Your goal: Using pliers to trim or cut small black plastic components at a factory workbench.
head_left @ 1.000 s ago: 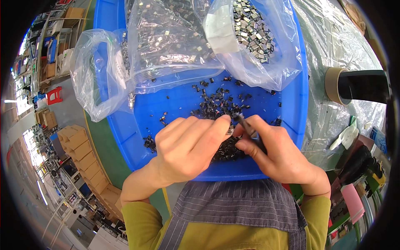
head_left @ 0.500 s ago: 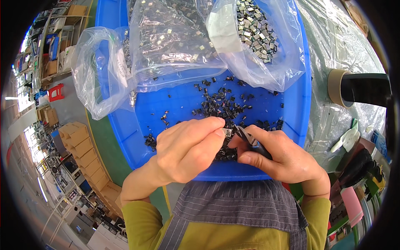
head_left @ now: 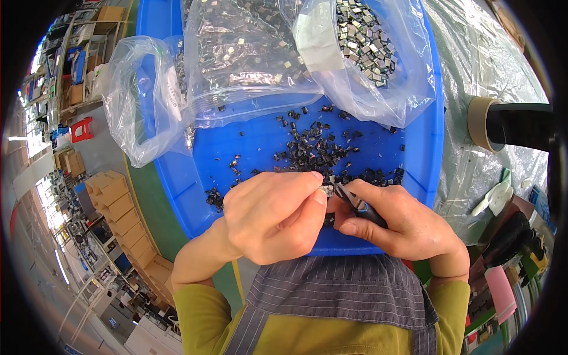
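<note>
Between thumb and forefinger, my left hand (head_left: 273,214) pinches a small silvery metal-cased part (head_left: 327,189). My right hand (head_left: 399,220) is wrapped round dark-handled cutting pliers (head_left: 362,208), whose jaw tips are right by that part. Whether the jaws touch it I cannot tell. Both hands are over the near side of a blue plastic tray (head_left: 231,145). Loose black bits (head_left: 316,148) lie heaped on its floor, partly hidden by my hands.
Clear plastic bags lie at the tray's far side; the right one holds many small metallic parts (head_left: 367,47). A tape roll (head_left: 482,124) and a white glove (head_left: 494,196) are to the right. Cardboard boxes (head_left: 121,213) stand on the left.
My left hand has shifted slightly right with the metal part, closer to the pliers. My right hand keeps nearly the same place and grip.
</note>
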`<state>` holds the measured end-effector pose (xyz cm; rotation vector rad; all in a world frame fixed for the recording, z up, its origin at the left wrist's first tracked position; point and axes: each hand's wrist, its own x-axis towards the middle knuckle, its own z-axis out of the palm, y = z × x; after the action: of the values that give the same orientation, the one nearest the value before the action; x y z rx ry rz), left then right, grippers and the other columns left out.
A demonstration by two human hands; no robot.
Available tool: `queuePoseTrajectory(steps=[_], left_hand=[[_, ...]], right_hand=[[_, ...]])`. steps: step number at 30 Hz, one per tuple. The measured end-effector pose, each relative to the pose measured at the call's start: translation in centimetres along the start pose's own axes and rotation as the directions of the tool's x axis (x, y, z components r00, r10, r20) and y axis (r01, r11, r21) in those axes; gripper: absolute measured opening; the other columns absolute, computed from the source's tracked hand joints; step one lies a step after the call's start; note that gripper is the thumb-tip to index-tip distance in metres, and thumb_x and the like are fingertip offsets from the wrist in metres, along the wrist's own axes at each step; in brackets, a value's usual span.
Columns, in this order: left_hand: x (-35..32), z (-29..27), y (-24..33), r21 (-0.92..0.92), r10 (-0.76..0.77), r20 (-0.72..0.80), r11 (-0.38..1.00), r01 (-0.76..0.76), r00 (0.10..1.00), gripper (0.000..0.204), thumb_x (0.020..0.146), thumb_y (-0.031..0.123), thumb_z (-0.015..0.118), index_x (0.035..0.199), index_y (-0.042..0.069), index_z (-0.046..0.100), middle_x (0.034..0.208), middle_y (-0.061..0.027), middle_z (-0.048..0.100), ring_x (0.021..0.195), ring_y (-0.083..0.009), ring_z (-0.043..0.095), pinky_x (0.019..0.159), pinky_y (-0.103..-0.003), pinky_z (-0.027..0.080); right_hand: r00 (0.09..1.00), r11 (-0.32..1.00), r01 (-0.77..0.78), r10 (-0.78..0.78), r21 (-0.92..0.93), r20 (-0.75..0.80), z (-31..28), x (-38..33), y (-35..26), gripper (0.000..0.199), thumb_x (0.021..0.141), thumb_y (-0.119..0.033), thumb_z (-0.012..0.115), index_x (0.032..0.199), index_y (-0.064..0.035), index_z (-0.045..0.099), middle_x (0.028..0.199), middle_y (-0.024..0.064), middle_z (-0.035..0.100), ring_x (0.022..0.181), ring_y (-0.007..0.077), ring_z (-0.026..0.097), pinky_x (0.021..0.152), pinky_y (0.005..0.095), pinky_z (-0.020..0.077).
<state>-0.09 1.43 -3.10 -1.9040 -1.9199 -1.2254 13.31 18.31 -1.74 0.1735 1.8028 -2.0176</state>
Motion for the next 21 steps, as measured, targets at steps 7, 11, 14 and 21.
queuePoseTrajectory(steps=[7, 11, 14, 21], left_hand=[[0.0, -0.3, 0.2, 0.015, -0.008, 0.041, 1.0, 0.007, 0.999, 0.018, 0.063, -0.007, 0.068, 0.078, -0.001, 0.061, 0.087, -0.0173, 0.063, 0.057, -0.0209, 0.063, 0.043, -0.026, 0.049], [0.2, -0.3, 0.3, 0.012, -0.023, 0.054, 1.0, 0.022, 0.998, 0.019, 0.063, -0.007, 0.068, 0.078, 0.0, 0.061, 0.088, -0.0166, 0.063, 0.058, -0.0201, 0.063, 0.044, -0.026, 0.049], [0.4, -0.3, 0.4, 0.007, -0.037, 0.055, 0.999, 0.037, 0.998, 0.018, 0.063, -0.008, 0.068, 0.078, 0.0, 0.061, 0.089, -0.0163, 0.062, 0.059, -0.0196, 0.063, 0.044, -0.026, 0.049], [0.3, -1.0, -0.5, 0.066, 0.01, 0.022, 0.998, -0.011, 1.0, 0.019, 0.064, -0.006, 0.069, 0.08, 0.001, 0.063, 0.088, -0.0153, 0.063, 0.06, -0.0215, 0.063, 0.045, -0.027, 0.05]], right_hand=[[0.994, 0.992, -0.109, 0.107, 0.059, 0.03, -0.1, -0.2, -0.5, 0.021, 0.092, -0.016, 0.059, 0.107, -0.0018, 0.054, 0.086, 0.0197, 0.065, 0.082, 0.0378, 0.064, 0.069, 0.0396, 0.0479], [0.985, 0.977, -0.147, 0.158, 0.153, -0.062, 0.1, -0.2, -0.4, 0.019, 0.092, -0.016, 0.059, 0.105, -0.002, 0.055, 0.083, 0.0183, 0.064, 0.077, 0.0349, 0.065, 0.067, 0.0375, 0.0479], [0.993, 0.991, -0.058, 0.07, 0.12, -0.098, 0.3, -0.2, 0.3, 0.018, 0.092, -0.015, 0.058, 0.105, -0.0021, 0.055, 0.083, 0.0173, 0.064, 0.077, 0.034, 0.065, 0.067, 0.0372, 0.048], [0.907, 0.958, 0.051, -0.163, -0.283, -0.388, 1.4, -0.1, 0.3, 0.032, 0.08, -0.004, 0.068, 0.109, -0.0008, 0.054, 0.081, 0.0149, 0.058, 0.075, 0.0327, 0.06, 0.068, 0.0392, 0.0465]])
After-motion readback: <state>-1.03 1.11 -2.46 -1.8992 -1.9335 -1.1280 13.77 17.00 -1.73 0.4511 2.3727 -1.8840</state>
